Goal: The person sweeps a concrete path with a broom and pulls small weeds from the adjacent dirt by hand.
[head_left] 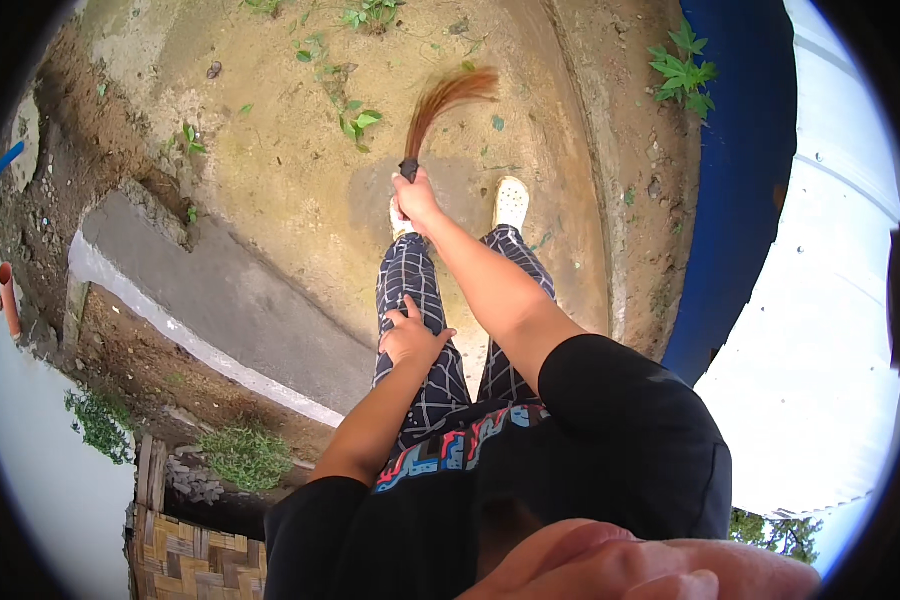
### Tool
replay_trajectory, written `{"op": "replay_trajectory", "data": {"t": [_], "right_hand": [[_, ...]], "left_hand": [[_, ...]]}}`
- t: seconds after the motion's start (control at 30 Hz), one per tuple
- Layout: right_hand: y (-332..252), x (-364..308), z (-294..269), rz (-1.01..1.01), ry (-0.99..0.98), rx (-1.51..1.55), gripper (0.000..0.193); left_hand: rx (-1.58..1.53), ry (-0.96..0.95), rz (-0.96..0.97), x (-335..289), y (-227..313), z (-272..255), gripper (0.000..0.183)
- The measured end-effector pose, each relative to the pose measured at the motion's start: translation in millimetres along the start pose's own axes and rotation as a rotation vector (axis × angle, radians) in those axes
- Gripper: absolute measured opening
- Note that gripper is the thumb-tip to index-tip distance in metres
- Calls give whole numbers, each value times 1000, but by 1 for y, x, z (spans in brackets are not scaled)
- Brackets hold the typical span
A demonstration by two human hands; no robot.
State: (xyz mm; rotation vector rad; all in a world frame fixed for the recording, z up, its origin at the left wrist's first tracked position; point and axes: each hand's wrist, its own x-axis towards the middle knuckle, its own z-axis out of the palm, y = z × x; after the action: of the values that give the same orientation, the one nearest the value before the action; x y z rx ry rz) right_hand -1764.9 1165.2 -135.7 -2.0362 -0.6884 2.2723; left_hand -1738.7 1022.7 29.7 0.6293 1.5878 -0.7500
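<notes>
My right hand (417, 198) grips the dark bound end of a stick broom (440, 108), held in front of my feet. The broom's brown bristles fan forward and bend to the right over the ground. Resting on my left leg near the knee, my left hand (412, 338) holds nothing, its fingers spread over the dark checked trousers (410, 270). Leafy green sprigs (360, 122) lie on the ground to the left of the bristles. My right forearm and hand partly cover my legs and left shoe.
A pale clog (511, 203) is on my right foot. To the left runs a grey concrete ledge (220, 280) with a whitish edge. Along the right stand a blue wall (735, 170) and a leafy plant (683, 70). An orange pipe (9, 300) sticks up at far left.
</notes>
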Motion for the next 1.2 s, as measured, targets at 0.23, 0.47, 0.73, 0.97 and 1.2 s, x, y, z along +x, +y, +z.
{"op": "replay_trajectory", "data": {"t": [0.23,0.47,0.73,0.97,1.2], "right_hand": [[-108,32,45,-529,-158,-379,30],[-83,-46,-88,75,480,321,17],[-179,95,-118,41,113,-129,16],[-320,127,-40,-148,-75,-163,17],[-268,-1,-151,-74,88,-12,18]], "left_hand": [[-219,53,-85,4,22,-17,113],[-347,1,-179,-8,55,-25,114],[-313,-105,-202,-8,102,-22,115],[-340,-137,-251,-11,119,-38,116],[-488,83,-156,-46,106,-138,115]]}}
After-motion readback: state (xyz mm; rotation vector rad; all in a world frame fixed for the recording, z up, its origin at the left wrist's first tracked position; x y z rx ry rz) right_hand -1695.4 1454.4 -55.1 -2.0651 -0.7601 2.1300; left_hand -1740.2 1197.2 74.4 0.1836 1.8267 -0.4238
